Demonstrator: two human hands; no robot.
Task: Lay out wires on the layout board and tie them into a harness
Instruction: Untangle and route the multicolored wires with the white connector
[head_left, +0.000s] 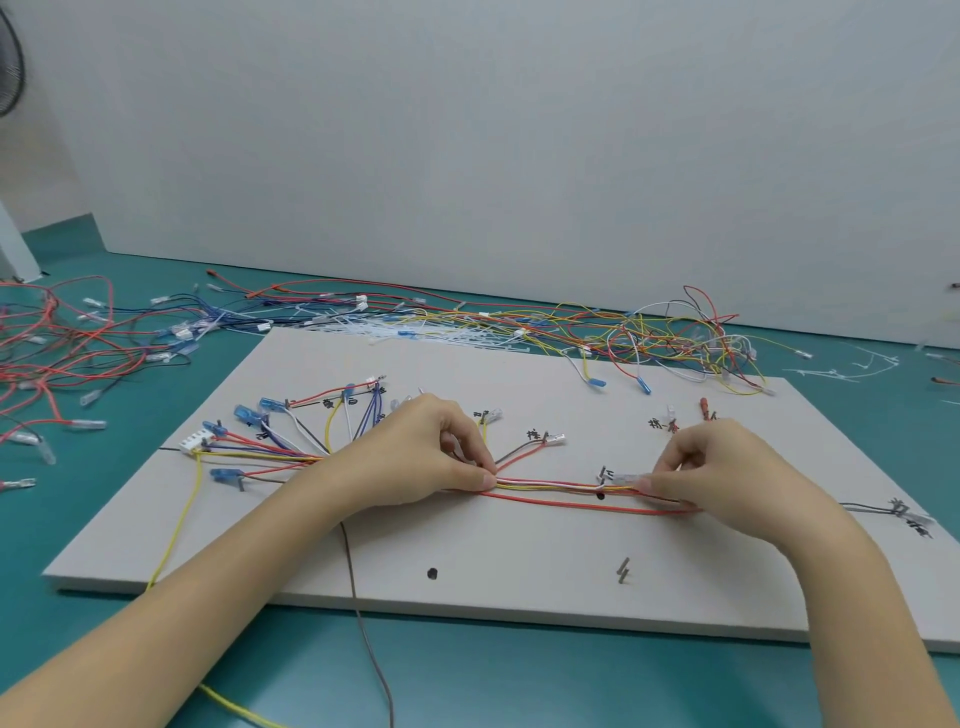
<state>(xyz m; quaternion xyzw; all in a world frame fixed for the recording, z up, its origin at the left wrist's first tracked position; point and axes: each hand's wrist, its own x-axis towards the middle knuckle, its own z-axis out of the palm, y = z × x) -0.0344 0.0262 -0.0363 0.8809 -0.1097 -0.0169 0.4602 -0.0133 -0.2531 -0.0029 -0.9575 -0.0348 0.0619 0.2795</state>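
The wire bundle (550, 488) runs left to right across the layout board (519, 545), stretched between both hands: the left hand (431, 457) pinches its left end, the right hand (711, 467) pinches its right, so a tie would probably go in the bare span between

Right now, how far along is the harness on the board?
Done: many wires fan out to their marked spots on the board, ending in blue terminals and a white connector. In hand: the left hand and right hand pinch the wire bundle along the main run. Left: no tie shows on the bundle yet; white ties and loose wires wait behind the board.
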